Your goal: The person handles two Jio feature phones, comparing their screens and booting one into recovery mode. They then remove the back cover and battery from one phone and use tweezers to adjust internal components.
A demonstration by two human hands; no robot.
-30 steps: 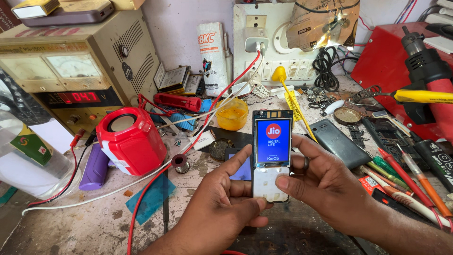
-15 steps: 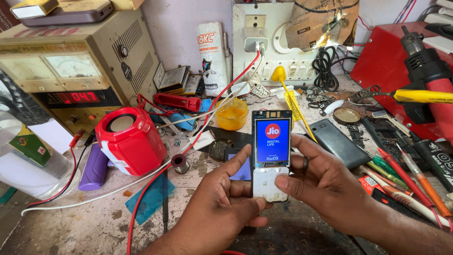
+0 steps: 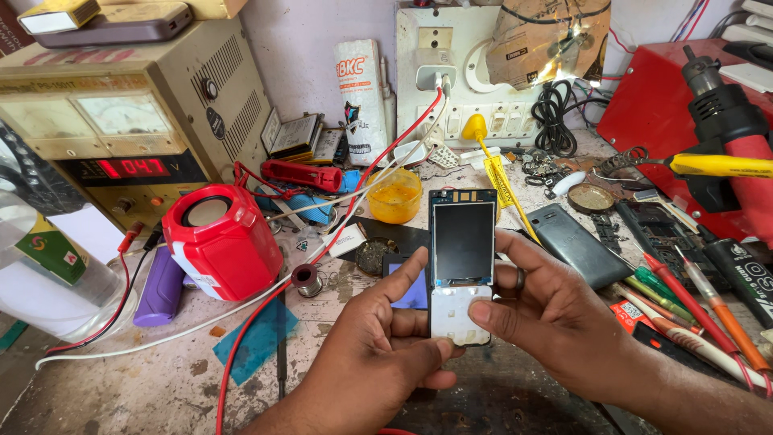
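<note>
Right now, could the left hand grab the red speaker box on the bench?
Probably yes. The left hand is busy holding the small phone, but the red speaker sits just to its left on the bench, with only thin wires lying between. It would have to let go first.

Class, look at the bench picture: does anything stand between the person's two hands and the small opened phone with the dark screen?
Nothing visible does. The left hand and right hand both grip the opened phone directly, left fingers along its left edge, right thumb on its white keypad. The red speaker and orange cup stand apart behind.
</note>
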